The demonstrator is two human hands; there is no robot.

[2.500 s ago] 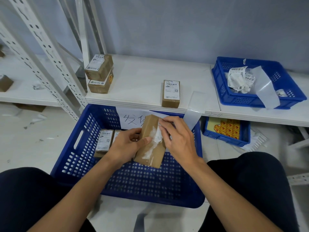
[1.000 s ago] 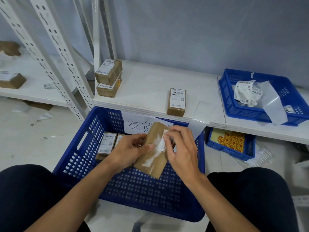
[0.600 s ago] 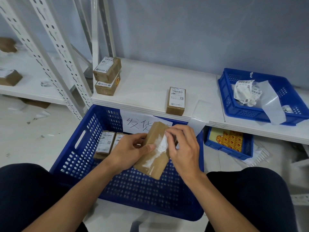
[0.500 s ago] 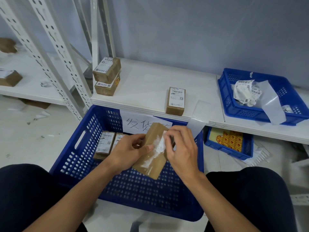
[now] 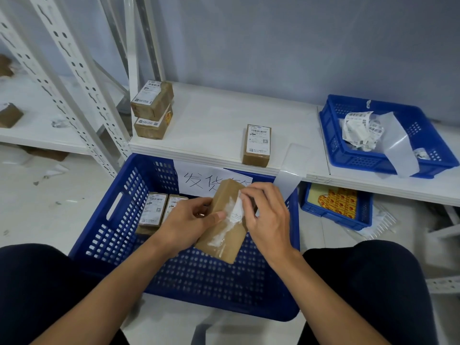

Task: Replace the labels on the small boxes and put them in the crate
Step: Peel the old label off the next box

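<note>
The torn flap of old label (image 5: 236, 210) is standing further off the box than a moment ago, because my right hand (image 5: 270, 220) has been working it up from its edge.

The shelf (image 5: 211, 125) is running just behind the crate (image 5: 104, 235), keeping the waiting stock within reach: one labelled box (image 5: 257, 144) is lying flat behind the crate's far wall, and a stack of two (image 5: 152, 109) is sitting beyond its far left corner. The crate itself is resting on the floor between my knees, so finished work can drop straight in; two relabelled boxes (image 5: 152, 209) are already lying at its far left. Behind and well to the right of the crate, a smaller blue tray (image 5: 331, 145) is collecting crumpled peeled labels (image 5: 358, 128).

I am holding the small box (image 5: 224, 242) tilted over the middle of the crate. My left hand (image 5: 185, 224) is gripping its left side, thumb pressing on the top face to brace it against the pull. My right hand is pinching the flap between thumb and fingertips. White scraps are clinging to the tape, so I judge this peel is only partly done.
</note>
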